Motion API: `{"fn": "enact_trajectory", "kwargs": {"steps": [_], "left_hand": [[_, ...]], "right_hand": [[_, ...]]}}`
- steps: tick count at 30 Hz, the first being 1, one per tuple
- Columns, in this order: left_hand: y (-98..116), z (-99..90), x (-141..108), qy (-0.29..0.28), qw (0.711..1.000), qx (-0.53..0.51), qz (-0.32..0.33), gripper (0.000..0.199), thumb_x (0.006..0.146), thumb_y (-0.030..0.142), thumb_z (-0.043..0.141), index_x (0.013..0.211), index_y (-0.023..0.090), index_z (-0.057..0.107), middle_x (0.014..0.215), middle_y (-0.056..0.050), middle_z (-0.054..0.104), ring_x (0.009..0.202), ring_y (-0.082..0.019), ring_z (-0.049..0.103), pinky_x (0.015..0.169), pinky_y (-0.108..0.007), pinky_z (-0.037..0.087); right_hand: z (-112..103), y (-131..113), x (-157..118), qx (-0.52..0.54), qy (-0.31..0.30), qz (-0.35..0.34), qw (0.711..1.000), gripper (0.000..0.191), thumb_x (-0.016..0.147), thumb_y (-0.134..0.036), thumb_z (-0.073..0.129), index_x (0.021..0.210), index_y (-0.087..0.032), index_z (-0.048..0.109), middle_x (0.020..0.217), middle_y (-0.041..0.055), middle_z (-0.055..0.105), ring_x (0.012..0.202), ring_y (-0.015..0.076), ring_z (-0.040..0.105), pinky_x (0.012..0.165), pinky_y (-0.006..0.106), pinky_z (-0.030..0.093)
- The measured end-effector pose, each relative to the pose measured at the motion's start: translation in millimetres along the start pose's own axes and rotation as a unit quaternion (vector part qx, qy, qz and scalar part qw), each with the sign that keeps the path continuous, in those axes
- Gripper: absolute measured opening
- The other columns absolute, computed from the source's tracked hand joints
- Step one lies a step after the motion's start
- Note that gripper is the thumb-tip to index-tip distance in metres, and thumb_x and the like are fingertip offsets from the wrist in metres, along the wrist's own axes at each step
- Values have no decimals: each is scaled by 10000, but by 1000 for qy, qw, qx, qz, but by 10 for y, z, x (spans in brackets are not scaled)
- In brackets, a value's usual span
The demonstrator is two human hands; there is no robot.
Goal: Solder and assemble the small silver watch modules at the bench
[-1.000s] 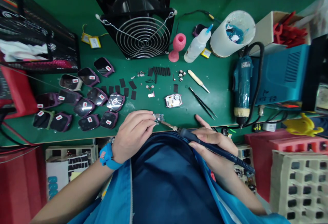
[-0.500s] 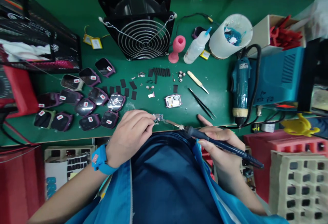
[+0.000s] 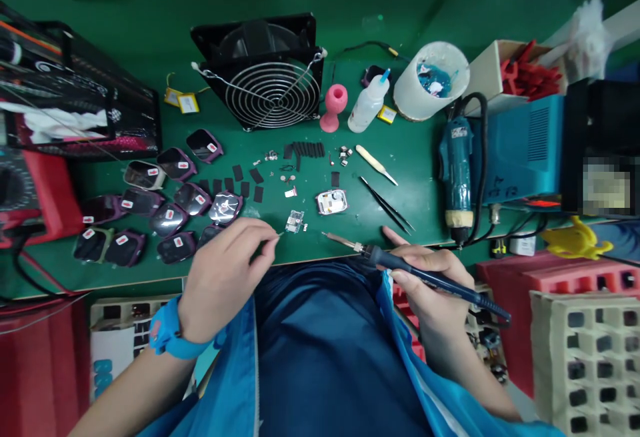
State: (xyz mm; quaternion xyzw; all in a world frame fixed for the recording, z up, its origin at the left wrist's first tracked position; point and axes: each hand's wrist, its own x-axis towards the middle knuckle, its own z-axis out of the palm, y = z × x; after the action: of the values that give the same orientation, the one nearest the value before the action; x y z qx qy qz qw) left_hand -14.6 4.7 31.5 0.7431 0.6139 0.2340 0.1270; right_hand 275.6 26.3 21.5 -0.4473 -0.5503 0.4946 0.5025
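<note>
Apparently at a soldering step on the small circuit board (image 3: 295,222), lying on the desk (image 3: 423,174) just below and left of the frame's center. Gripping a soldering iron (image 3: 375,256) in the right hand (image 3: 436,277), lower right of center, with its tip apart from the board. Pinching an apparent thin strand (image 3: 281,234) in the left hand (image 3: 225,269), lower left of center, with thumb and fingertip together near the board. Probably calls next for steadying the board and bringing the tip precisely onto it.

Electronics workshop, flat green workbench (image 3: 420,177), black square metal-grilled fan (image 3: 277,100) at eleven o'clock, slim dark-blue soldering iron (image 3: 375,254) at four o'clock
</note>
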Motion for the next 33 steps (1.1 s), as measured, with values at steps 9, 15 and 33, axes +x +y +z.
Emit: {"fn": "enact_trajectory", "kwargs": {"steps": [9,15,33], "left_hand": [[74,303,-28,28,999,43,7,343,947,172,656,1287,193,620,1180,-98,736,1093,-295,669,944,-462,521],[12,290,-38,-33,994,-41,92,344,940,31,581,1228,212,636,1256,-57,736,1270,-253,635,1138,-488,477],[-11,342,-125,45,994,-10,99,140,930,140,720,1043,211,679,1034,-27,781,1013,-221,697,906,-396,512]], "right_hand": [[15,78,21,3,44,-19,999,166,867,-172,790,915,-259,657,811,-36,790,730,193,777,1110,672,520],[-31,59,34,-3,59,-10,998,181,849,-166,804,881,-255,649,799,-42,790,733,182,777,1140,675,492],[81,67,-18,-79,-119,-63,988,258,827,-61,791,977,-237,676,897,-19,806,807,194,793,1173,663,475]]}}
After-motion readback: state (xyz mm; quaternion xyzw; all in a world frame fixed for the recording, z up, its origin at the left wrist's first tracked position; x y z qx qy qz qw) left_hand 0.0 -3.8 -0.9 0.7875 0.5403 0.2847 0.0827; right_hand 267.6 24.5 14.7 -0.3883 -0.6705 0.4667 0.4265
